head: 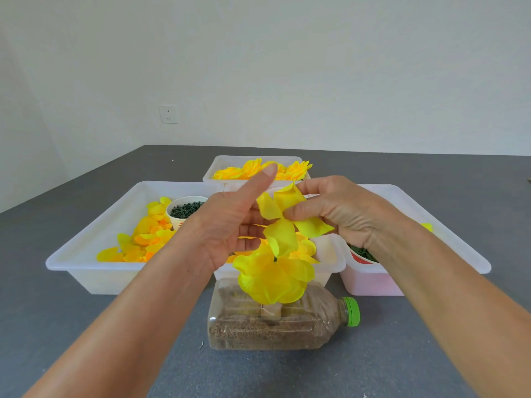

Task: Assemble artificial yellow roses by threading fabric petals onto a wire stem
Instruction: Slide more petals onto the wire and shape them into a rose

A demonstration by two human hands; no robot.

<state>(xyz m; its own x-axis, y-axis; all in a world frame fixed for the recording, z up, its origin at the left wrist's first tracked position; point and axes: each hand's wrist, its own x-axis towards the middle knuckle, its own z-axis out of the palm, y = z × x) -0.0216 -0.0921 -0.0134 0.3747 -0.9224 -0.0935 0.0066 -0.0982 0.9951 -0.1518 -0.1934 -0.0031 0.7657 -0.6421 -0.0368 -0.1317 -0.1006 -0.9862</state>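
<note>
Both hands hold a yellow fabric petal piece [283, 218] above a wire stem. My right hand [336, 211] pinches it at its centre with thumb and fingers. My left hand [227, 222] supports it from the left, thumb raised straight and fingers behind the petal. Below, a stack of larger yellow petals [273, 275] sits threaded on a thin dark stem [275, 258]. The stem stands from a sand-filled plastic bottle [275, 323] with a green cap, lying on its side.
White bin [86, 259] at left holds loose yellow petals and a cup of dark green parts [185, 209]. A far bin [227, 163] holds finished yellow flowers. A bin [431, 225] at right holds a red cup of green parts. A middle bin [330, 254] sits behind the bottle.
</note>
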